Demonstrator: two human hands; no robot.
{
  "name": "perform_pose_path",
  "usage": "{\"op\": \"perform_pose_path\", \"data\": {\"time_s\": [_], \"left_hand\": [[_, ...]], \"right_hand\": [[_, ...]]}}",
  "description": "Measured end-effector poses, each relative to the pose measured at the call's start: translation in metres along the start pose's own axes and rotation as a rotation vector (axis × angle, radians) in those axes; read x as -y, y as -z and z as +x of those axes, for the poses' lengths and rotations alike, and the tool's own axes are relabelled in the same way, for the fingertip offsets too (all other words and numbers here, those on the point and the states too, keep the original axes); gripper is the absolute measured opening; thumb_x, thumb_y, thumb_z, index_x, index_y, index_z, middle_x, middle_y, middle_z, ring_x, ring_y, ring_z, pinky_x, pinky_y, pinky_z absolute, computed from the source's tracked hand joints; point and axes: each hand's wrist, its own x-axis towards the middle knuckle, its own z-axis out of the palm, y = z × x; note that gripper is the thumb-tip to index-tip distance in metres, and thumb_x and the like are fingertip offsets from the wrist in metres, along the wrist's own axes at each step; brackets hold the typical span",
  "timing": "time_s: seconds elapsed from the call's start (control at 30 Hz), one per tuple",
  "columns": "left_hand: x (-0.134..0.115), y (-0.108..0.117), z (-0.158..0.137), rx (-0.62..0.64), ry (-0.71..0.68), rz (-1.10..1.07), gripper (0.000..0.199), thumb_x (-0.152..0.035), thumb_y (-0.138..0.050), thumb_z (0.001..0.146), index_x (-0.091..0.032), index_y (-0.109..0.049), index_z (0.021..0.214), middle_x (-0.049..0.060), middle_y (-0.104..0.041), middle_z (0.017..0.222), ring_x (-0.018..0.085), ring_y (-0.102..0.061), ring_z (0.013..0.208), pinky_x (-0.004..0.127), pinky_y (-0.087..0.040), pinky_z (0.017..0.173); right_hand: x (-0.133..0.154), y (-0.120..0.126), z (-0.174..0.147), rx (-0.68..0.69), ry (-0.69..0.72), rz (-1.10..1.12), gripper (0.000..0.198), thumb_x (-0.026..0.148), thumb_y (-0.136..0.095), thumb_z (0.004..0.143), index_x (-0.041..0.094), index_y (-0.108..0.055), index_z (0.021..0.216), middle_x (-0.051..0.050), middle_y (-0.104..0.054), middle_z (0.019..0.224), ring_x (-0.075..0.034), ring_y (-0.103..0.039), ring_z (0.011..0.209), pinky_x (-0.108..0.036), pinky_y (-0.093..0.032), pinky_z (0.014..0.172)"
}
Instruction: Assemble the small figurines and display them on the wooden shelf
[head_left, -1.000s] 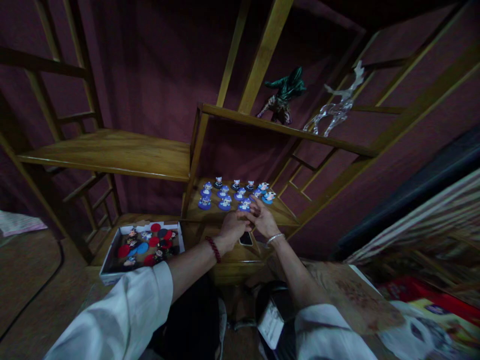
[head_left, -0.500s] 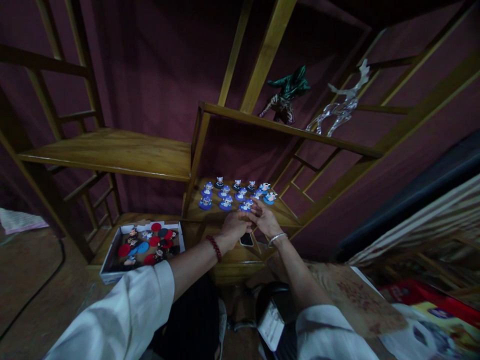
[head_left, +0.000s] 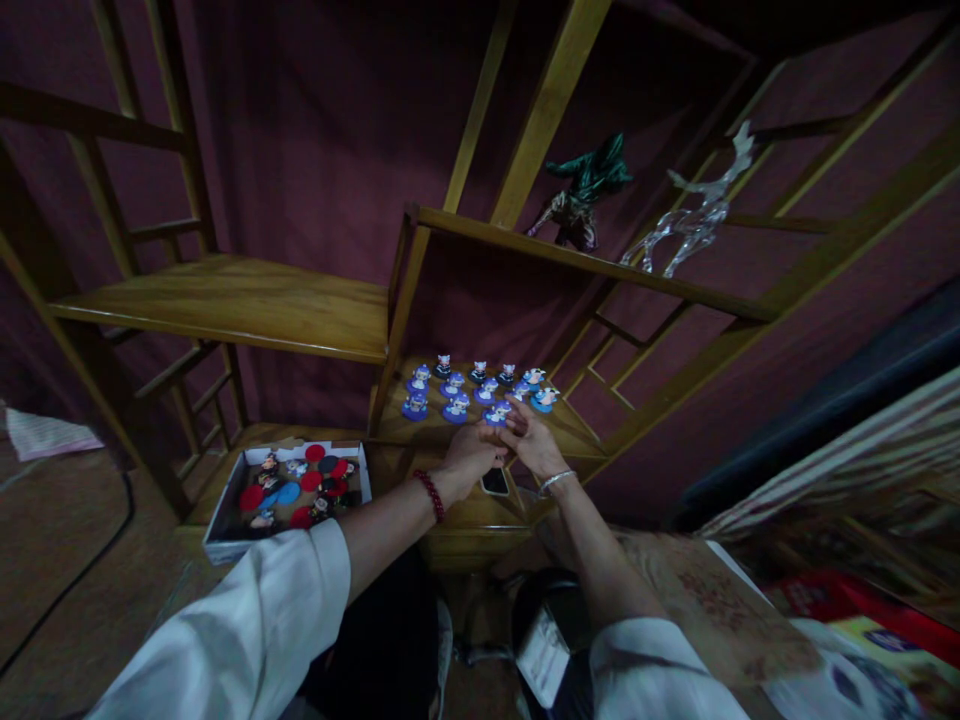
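Several small cartoon figurines on round bases stand in rows on a low wooden shelf (head_left: pixel 390 428). Most are purple, with black-based ones at the back and blue-based ones at the right. At the front right of the group, my left hand (head_left: pixel 474 452) and my right hand (head_left: pixel 532 438) come together at a purple figurine (head_left: pixel 496 413). The fingers of both hands are bent in at its base, and the right fingers reach along its right side. My fingertips partly hide one another. Just below the hands lies a dark phone (head_left: pixel 495 481).
A white open box (head_left: pixel 225 515) of loose figurines and red and blue discs sits at the left. Overhead, a shelf board (head_left: pixel 517 238) carries a green-cloaked statue (head_left: pixel 589 190) and a clear deer ornament (head_left: pixel 694 220). Wooden posts frame the space. A stool (head_left: pixel 551 610) is below.
The view has shifted slightly, so the shelves appear a little farther right. Both hands stay at the same purple figurine, with hardly any movement.
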Motion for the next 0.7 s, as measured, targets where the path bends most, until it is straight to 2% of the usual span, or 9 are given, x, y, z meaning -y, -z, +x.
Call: {"op": "perform_pose_path", "data": {"time_s": [0.1,0.33,0.53,0.7], "left_hand": [[0.000,0.000,-0.002,-0.013,0.001,-0.012,0.029,0.000,-0.056,0.067,-0.015,-0.066,0.090,0.007,-0.060,0.110,0.011,-0.060,0.080,0.017,-0.047,0.061],[0.002,0.001,-0.005,-0.045,0.001,-0.002,0.033,-0.001,-0.053,0.068,-0.013,-0.063,0.096,0.009,-0.042,0.134,0.013,-0.061,0.082,0.019,-0.048,0.063],[0.017,0.005,0.003,-0.062,-0.061,0.107,0.034,-0.001,-0.053,0.065,-0.013,-0.063,0.095,0.008,-0.039,0.136,0.015,-0.061,0.085,0.021,-0.048,0.065],[0.026,0.008,0.006,-0.052,-0.071,0.103,0.034,-0.002,-0.052,0.065,-0.014,-0.064,0.094,0.009,-0.038,0.137,0.012,-0.061,0.074,0.022,-0.048,0.062]], "right_hand": [[-0.002,0.000,0.000,-0.004,0.019,0.004,0.068,0.039,-0.064,0.062,0.021,-0.043,0.124,-0.007,-0.058,0.104,-0.020,-0.056,0.100,-0.038,-0.042,0.094],[-0.007,0.002,-0.006,-0.041,0.041,-0.004,0.064,0.041,-0.065,0.065,0.021,-0.045,0.123,-0.007,-0.059,0.107,-0.021,-0.055,0.103,-0.039,-0.041,0.095],[-0.011,0.003,-0.009,-0.087,0.036,0.038,0.055,0.042,-0.063,0.068,0.019,-0.050,0.116,-0.008,-0.061,0.105,-0.020,-0.057,0.101,-0.040,-0.040,0.096],[-0.012,0.002,-0.013,-0.119,0.039,0.042,0.051,0.042,-0.062,0.069,0.017,-0.053,0.112,-0.010,-0.061,0.107,-0.021,-0.057,0.101,-0.042,-0.041,0.096]]}}
